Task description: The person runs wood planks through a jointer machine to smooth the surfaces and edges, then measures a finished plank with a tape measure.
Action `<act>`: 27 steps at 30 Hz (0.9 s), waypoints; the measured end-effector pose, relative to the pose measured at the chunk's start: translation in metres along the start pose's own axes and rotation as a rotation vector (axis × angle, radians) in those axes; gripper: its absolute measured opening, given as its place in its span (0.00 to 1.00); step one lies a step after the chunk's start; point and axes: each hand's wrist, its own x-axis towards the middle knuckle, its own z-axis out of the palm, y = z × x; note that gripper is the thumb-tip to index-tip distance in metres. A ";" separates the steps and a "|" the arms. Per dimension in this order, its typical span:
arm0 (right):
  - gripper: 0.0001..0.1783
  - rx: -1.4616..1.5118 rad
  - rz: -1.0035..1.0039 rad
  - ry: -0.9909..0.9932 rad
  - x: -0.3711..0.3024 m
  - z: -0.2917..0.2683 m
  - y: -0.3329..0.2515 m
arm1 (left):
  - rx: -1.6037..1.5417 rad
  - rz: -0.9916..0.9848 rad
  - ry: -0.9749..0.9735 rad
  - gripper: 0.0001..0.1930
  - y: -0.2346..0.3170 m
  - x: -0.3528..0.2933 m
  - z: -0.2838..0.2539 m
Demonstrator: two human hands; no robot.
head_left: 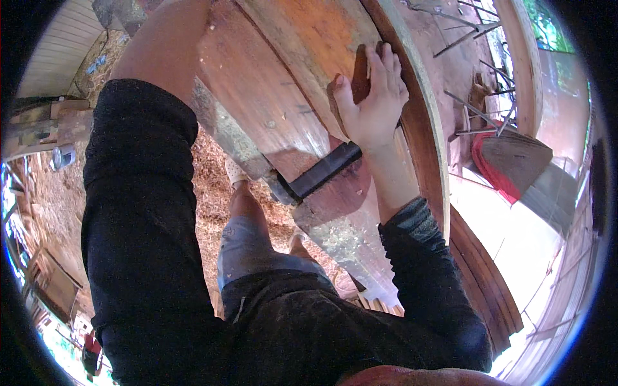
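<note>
My right hand (pixel 376 106) lies on a curved wooden piece (pixel 418 83), its fingers stretched out and its thumb apart. It holds nothing. Beneath the palm, wide reddish-brown boards (pixel 257 83) run side by side, one of them with an orange patch (pixel 315 29). Just below my right wrist, a black L-shaped bar (pixel 325 170) rests across the boards; I cannot make out what it is. My left arm (pixel 145 128), its dark sleeve pushed up to the elbow, reaches past the upper edge of the picture, so my left hand is cut off from view.
Wood shavings (pixel 212 186) cover the ground around my feet. More curved timber (pixel 483 283) lies at my right, beside a bright white panel (pixel 508 225). Farther right are thin metal legs (pixel 476 32) and a grey and red object (pixel 515 161). A wooden beam (pixel 51 132) stands at the left.
</note>
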 end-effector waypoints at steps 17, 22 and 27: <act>0.24 0.377 0.285 0.167 0.001 0.011 -0.013 | -0.659 0.139 0.052 0.18 0.042 -0.179 -0.066; 0.27 0.295 0.309 0.058 -0.024 0.014 -0.118 | -0.940 -0.726 -0.119 0.26 0.026 -0.311 -0.120; 0.29 0.524 0.305 -0.127 -0.050 0.016 -0.218 | -1.845 -1.123 -0.536 0.32 -0.038 -0.362 -0.123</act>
